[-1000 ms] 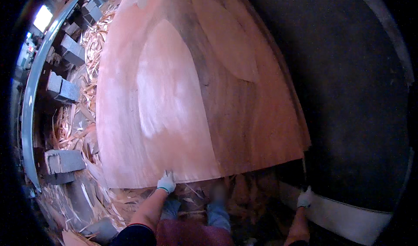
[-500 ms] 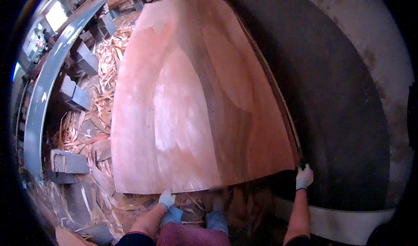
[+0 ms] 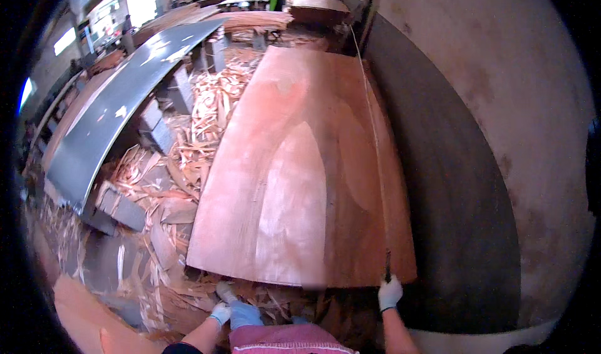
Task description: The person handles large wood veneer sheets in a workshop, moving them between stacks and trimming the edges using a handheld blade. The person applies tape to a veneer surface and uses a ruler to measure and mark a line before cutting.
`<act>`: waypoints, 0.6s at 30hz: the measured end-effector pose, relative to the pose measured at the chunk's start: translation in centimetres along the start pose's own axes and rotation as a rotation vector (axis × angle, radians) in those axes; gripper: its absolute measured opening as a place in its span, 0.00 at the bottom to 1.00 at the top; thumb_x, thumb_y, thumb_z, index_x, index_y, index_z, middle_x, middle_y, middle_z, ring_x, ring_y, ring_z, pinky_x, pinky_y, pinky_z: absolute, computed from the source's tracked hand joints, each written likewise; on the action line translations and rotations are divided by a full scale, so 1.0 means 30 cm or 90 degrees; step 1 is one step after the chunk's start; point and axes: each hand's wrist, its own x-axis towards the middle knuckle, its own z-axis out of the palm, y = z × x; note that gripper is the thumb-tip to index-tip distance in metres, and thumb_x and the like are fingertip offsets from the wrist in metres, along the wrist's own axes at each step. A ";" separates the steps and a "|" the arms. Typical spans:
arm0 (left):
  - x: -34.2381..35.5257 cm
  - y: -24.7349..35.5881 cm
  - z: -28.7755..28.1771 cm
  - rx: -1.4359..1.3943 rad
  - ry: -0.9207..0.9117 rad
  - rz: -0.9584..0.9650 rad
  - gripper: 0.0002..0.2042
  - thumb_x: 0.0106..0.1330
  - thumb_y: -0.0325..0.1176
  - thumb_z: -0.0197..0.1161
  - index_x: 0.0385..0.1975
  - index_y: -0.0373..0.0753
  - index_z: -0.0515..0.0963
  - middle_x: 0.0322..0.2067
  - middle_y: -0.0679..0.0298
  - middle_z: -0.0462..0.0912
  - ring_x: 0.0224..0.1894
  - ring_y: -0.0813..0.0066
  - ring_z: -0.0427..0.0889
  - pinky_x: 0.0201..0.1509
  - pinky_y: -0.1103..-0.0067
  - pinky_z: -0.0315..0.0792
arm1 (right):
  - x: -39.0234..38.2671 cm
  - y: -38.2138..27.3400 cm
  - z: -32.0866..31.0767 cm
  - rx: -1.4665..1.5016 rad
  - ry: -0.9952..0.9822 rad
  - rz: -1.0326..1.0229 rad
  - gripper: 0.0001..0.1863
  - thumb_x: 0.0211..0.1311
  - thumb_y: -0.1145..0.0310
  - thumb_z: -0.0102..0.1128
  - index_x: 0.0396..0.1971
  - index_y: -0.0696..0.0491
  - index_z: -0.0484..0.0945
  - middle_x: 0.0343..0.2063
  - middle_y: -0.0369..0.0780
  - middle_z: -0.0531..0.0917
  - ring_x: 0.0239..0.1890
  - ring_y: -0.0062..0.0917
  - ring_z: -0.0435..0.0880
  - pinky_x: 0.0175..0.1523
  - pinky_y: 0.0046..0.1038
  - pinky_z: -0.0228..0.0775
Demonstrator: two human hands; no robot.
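Reddish wood veneer [image 3: 291,197] lies at 11 o'clock from the right hand [image 3: 389,293] and 1 o'clock from the left hand [image 3: 220,314], its long axis running toward 12. The right hand, the nearer one, clasps the dark handle [image 3: 388,267] of a thin rod [image 3: 376,135] pointing almost to 12 over the veneer; the left is apart from it, its grip impossible to tell. Wood scraps [image 3: 216,97] spread at 10 o'clock.

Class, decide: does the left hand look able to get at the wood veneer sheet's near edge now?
Probably yes: the left hand is close to the wood veneer sheet, whose edge looks uncovered, though a foot shows between them.
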 end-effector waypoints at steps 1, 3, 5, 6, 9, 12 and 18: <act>-0.036 -0.028 -0.004 0.023 -0.004 0.093 0.20 0.58 0.40 0.59 0.48 0.35 0.78 0.45 0.48 0.81 0.49 0.57 0.80 0.54 0.71 0.72 | -0.083 -0.061 -0.004 0.044 -0.016 -0.045 0.15 0.57 0.63 0.64 0.40 0.56 0.79 0.32 0.50 0.83 0.36 0.43 0.82 0.41 0.41 0.72; -0.066 -0.029 0.017 0.017 -0.034 0.187 0.19 0.62 0.39 0.58 0.46 0.31 0.77 0.42 0.49 0.82 0.44 0.58 0.80 0.50 0.70 0.73 | -0.131 -0.113 0.126 0.193 -0.109 0.018 0.16 0.58 0.61 0.64 0.37 0.58 0.79 0.24 0.46 0.81 0.27 0.37 0.80 0.36 0.37 0.70; -0.103 0.144 0.020 -0.254 -0.038 0.062 0.19 0.65 0.39 0.57 0.47 0.29 0.76 0.38 0.52 0.82 0.40 0.63 0.80 0.46 0.72 0.73 | -0.220 -0.261 0.096 0.273 -0.103 -0.062 0.11 0.60 0.64 0.64 0.32 0.57 0.79 0.18 0.35 0.76 0.20 0.20 0.72 0.26 0.27 0.61; -0.122 0.279 -0.024 -0.275 -0.081 0.035 0.19 0.66 0.39 0.57 0.48 0.28 0.76 0.37 0.54 0.82 0.39 0.66 0.79 0.45 0.74 0.72 | -0.229 -0.305 0.115 0.369 -0.141 -0.044 0.09 0.62 0.65 0.62 0.32 0.56 0.79 0.17 0.33 0.75 0.19 0.18 0.70 0.25 0.24 0.59; -0.220 0.387 -0.175 -0.521 -0.220 0.053 0.27 0.69 0.46 0.55 0.60 0.31 0.65 0.50 0.55 0.76 0.48 0.69 0.76 0.52 0.74 0.72 | -0.457 -0.616 0.143 0.818 -0.432 0.032 0.07 0.64 0.67 0.59 0.32 0.56 0.79 0.16 0.27 0.70 0.18 0.12 0.64 0.22 0.19 0.55; -0.275 0.450 -0.393 -0.661 -0.350 0.055 0.30 0.71 0.49 0.52 0.65 0.33 0.59 0.59 0.55 0.68 0.57 0.66 0.71 0.62 0.70 0.66 | -0.813 -0.940 0.100 0.599 -0.473 -0.168 0.07 0.64 0.70 0.55 0.35 0.58 0.79 0.21 0.33 0.77 0.21 0.20 0.73 0.26 0.25 0.65; -0.377 0.328 -0.923 -0.555 -0.159 0.083 0.13 0.71 0.44 0.53 0.36 0.39 0.74 0.23 0.66 0.75 0.21 0.76 0.72 0.24 0.76 0.68 | -1.119 -1.312 0.141 0.288 -0.522 -0.592 0.12 0.66 0.69 0.52 0.43 0.60 0.78 0.37 0.42 0.85 0.34 0.26 0.81 0.40 0.28 0.74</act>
